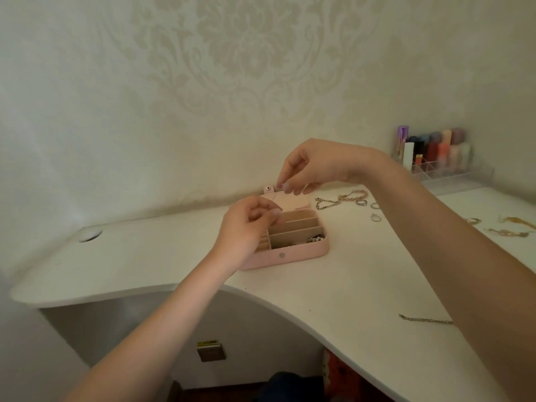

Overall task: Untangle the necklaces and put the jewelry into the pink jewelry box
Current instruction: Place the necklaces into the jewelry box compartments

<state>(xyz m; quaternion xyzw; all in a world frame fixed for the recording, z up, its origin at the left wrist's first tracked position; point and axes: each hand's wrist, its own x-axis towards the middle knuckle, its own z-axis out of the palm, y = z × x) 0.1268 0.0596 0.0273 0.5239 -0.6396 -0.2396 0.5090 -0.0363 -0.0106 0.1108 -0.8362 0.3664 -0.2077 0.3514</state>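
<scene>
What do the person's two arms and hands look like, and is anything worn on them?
Both forearms are bare up to the frame edge, with no sleeves visible. The left hand and right hand show no gloves, rings, watch or bracelets. The fingernails appear short and pale, possibly with light polish; it is too blurred to tell.

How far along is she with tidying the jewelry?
Partly done. The pink box is open and some jewelry already lies in its front compartment. Both hands, left and right, are raised over the box with fingertips pinched, apparently working something too fine to see. Left on the desk: a chain, pink beads, rings, gold pieces and a chain near the front edge.
</scene>
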